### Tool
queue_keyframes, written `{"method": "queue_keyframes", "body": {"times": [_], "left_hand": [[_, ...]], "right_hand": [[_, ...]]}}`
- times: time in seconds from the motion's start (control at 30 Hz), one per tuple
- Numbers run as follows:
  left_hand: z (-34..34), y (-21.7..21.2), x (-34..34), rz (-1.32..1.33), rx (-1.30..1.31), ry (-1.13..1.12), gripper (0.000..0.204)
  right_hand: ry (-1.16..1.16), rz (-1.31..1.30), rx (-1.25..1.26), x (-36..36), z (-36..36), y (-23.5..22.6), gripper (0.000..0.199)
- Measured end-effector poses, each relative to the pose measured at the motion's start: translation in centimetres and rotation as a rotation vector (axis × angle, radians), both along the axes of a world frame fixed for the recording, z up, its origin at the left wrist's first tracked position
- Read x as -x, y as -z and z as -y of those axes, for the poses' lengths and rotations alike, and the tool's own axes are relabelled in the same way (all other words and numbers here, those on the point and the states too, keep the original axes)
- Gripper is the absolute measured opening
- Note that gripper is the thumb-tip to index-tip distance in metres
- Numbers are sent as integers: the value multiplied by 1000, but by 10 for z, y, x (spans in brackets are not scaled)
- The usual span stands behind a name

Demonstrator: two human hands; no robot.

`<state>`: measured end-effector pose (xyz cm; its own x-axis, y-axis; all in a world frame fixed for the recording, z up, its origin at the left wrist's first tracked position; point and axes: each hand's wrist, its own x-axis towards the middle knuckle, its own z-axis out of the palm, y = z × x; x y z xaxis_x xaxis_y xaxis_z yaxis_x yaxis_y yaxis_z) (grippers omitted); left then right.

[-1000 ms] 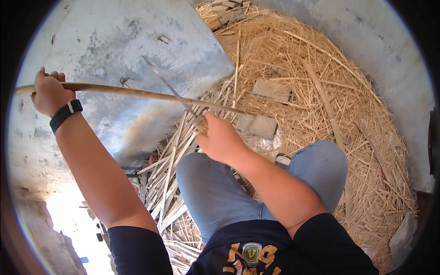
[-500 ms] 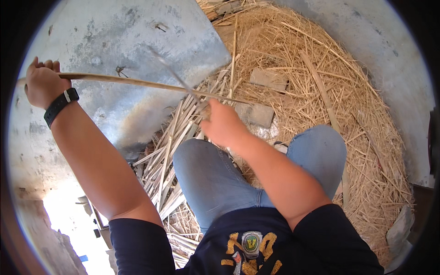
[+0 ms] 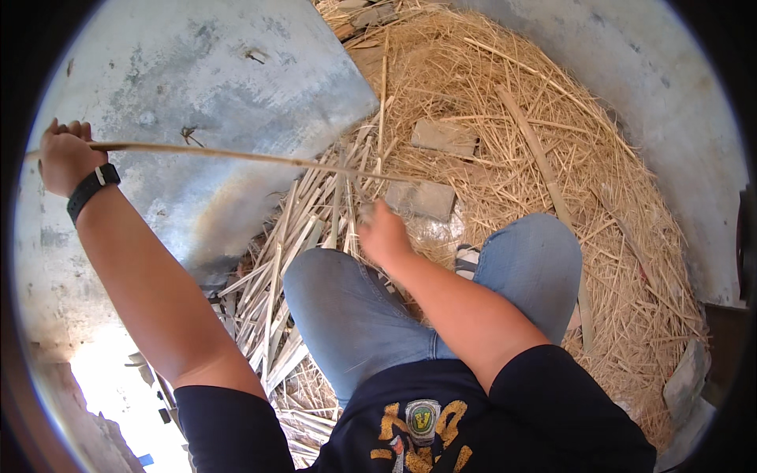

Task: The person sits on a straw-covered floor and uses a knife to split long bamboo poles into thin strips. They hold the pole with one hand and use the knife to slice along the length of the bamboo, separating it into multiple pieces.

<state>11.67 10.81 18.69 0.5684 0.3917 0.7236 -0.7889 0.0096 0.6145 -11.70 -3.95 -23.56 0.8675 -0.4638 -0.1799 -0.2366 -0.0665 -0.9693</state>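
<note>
1 tool (image 3: 367, 211) in the right hand (image 3: 385, 236) is blurred, its outline unclear.

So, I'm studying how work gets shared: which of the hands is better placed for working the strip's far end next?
Probably the right hand: gripping a blurred tool, it is close to that end. The left hand grips the strip near its other end, far out left.

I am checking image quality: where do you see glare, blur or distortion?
All in the head view: strong glare washes out the lower-left patch; the right hand and its tool look motion-blurred; the right wall seems bent towards the picture's edge.
</note>
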Motion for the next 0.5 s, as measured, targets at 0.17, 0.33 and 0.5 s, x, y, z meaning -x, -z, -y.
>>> {"method": "queue_keyframes", "body": {"times": [0.17,0.33,0.5], "left_hand": [[-62,3,-32,9,-15,25,23],[-87,8,-53,33,-179,-152,31],[-105,18,-61,-88,-169,-250,28]], "right_hand": [[-165,-153,-55,-4,21,-58,36],[-290,-26,35,-22,0,-63,38],[-104,-174,135,-19,18,18,36]]}}
